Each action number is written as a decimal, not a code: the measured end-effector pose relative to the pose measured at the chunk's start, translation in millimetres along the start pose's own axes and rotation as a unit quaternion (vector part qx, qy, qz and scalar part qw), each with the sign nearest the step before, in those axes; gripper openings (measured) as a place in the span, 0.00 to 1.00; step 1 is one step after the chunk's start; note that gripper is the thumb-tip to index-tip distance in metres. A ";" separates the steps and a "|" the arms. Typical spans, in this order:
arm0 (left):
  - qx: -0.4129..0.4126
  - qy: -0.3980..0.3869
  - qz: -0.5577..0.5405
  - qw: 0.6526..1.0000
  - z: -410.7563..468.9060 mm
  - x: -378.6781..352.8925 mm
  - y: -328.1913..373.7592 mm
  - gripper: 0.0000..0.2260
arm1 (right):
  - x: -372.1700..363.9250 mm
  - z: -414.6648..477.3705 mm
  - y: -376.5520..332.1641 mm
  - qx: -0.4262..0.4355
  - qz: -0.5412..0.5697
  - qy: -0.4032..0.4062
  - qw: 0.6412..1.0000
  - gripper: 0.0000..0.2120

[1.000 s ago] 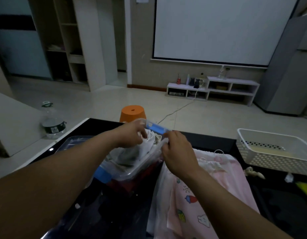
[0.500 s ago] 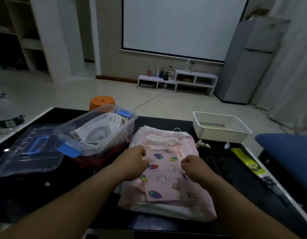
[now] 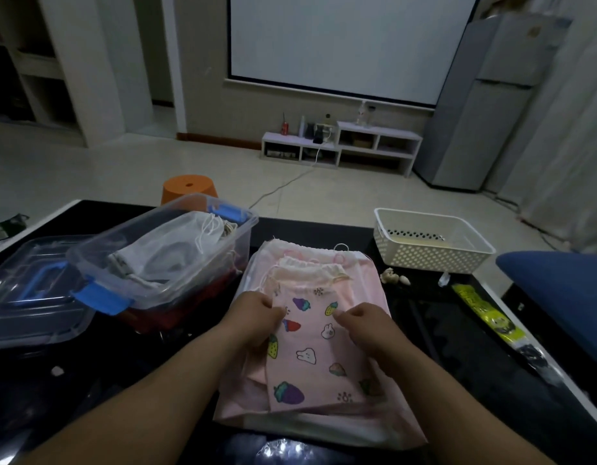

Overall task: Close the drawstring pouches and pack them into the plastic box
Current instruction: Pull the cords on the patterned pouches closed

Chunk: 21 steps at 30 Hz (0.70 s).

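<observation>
The top pouch (image 3: 310, 350) is pale pink, printed with red, yellow and purple strawberries and white rabbits; its gathered rim is cream. The larger pouches (image 3: 367, 283) under it are plain pink and white. The plastic box (image 3: 196, 273) is clear with blue latches (image 3: 102, 298). The packed pouch (image 3: 169, 250) in it is white, over something dark red. The lid (image 3: 18, 323) is clear with a blue handle (image 3: 42, 280). The tabletop (image 3: 441, 330) is glossy black, the basket (image 3: 431, 253) white with dotted holes, the stool (image 3: 189, 189) orange.

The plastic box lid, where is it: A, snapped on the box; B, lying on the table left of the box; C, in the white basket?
B: the lid lies flat on the black table, left of the open plastic box.
</observation>
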<state>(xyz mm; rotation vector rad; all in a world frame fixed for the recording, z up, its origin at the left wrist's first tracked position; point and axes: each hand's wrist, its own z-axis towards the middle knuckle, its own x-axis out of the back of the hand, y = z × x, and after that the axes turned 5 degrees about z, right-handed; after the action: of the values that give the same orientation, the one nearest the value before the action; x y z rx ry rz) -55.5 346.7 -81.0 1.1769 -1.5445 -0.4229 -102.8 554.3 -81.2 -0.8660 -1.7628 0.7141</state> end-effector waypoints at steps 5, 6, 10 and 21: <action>0.024 -0.018 -0.114 0.993 0.2 7.1 3.7 0.04 | 9.7 2.7 0.5 -0.075 0.076 -0.093 0.990 0.08; 0.031 -0.018 -0.139 0.990 -2.2 10.2 4.3 0.04 | 13.4 0.7 0.0 -0.085 0.110 -0.112 0.984 0.08; 0.096 -0.068 -0.196 0.973 -16.8 15.9 2.5 0.10 | 24.0 -1.9 6.1 -0.118 0.165 -0.162 0.966 0.17; 0.051 -0.133 -0.231 0.963 -16.0 3.8 6.6 0.16 | 8.4 -1.2 0.0 -0.055 0.290 -0.126 0.947 0.14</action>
<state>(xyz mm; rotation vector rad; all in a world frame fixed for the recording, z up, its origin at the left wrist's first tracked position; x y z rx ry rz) -44.0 351.4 -68.3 1.6208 -1.5223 -0.8461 -103.6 561.2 -76.5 -1.4521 -1.7882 1.1560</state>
